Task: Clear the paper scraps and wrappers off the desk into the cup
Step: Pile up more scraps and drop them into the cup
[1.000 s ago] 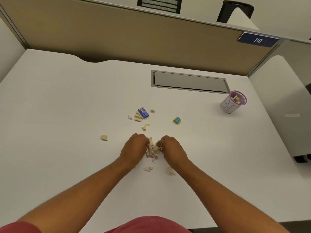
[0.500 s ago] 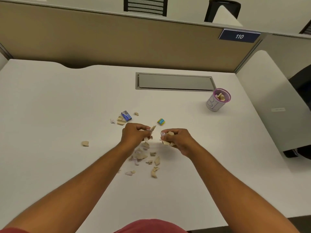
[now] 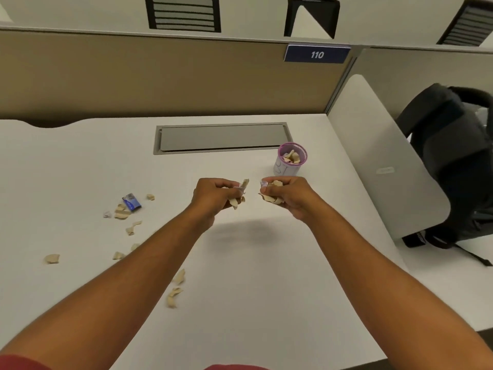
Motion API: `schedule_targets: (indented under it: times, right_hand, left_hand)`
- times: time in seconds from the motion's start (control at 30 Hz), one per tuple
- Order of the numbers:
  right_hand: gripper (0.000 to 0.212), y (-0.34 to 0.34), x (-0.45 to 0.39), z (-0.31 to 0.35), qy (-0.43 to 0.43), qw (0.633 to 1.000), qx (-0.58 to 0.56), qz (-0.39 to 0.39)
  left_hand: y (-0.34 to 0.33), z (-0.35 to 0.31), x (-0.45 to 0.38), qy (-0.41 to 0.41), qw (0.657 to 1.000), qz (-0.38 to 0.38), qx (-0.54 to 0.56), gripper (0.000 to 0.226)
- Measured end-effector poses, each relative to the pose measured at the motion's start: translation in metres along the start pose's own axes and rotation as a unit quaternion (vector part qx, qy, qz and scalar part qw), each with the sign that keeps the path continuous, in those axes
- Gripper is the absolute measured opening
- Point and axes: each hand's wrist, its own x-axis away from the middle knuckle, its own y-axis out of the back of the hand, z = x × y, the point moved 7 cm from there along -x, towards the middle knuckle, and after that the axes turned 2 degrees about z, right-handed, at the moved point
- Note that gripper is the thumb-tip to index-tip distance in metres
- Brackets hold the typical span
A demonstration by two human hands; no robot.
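Both hands are raised above the white desk (image 3: pixel 266 276), each closed on a bunch of tan paper scraps. My left hand (image 3: pixel 216 194) and my right hand (image 3: pixel 286 194) hover side by side, just in front of the cup (image 3: pixel 289 162). The cup is white with a purple rim and holds several scraps. More tan scraps (image 3: pixel 174 292) lie on the desk at the left and under my left forearm. A blue wrapper (image 3: pixel 131 202) lies among scraps at the left.
A grey cable hatch (image 3: pixel 221 137) is set into the desk behind the cup. A tan partition (image 3: pixel 160 78) closes the back. A white side panel (image 3: pixel 384 161) and a black backpack (image 3: pixel 453 161) stand at the right.
Both hands have lifted off the desk with scraps in them and moved forward and right toward the cup. Several scraps stayed behind on the desk.
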Motion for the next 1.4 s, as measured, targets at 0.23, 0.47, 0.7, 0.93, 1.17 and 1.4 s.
schedule_targets:
  times: [0.23, 0.47, 0.7, 0.93, 1.17, 1.4]
  right_hand:
    - [0.026, 0.086, -0.069, 0.078, 0.11, 0.967, 0.196, -0.121]
    - [0.034, 0.066, -0.135, 0.089, 0.137, 0.842, 0.514, -0.083]
    - [0.058, 0.049, -0.152, 0.068, 0.111, 0.755, 0.647, 0.008]
    - [0.032, 0.062, -0.146, 0.103, 0.154, 0.765, 0.625, -0.004]
    - [0.053, 0.06, -0.144, 0.082, 0.141, 0.772, 0.62, -0.015]
    - [0.032, 0.094, -0.118, 0.108, 0.208, 0.837, 0.502, -0.07]
  left_hand:
    - [-0.056, -0.03, -0.024, -0.001, 1.0, 0.002, 0.013, 0.02]
    - [-0.079, -0.042, -0.037, 0.004, 1.0, -0.012, 0.026, 0.021]
    - [-0.075, -0.035, -0.045, 0.014, 0.999, -0.037, 0.019, 0.018]
    - [-0.078, -0.029, -0.049, 0.022, 0.998, -0.046, 0.02, 0.015]
    - [-0.092, -0.031, -0.053, 0.023, 0.999, -0.037, 0.011, 0.012]
    - [-0.109, -0.052, -0.071, 0.013, 0.999, -0.027, -0.021, 0.019]
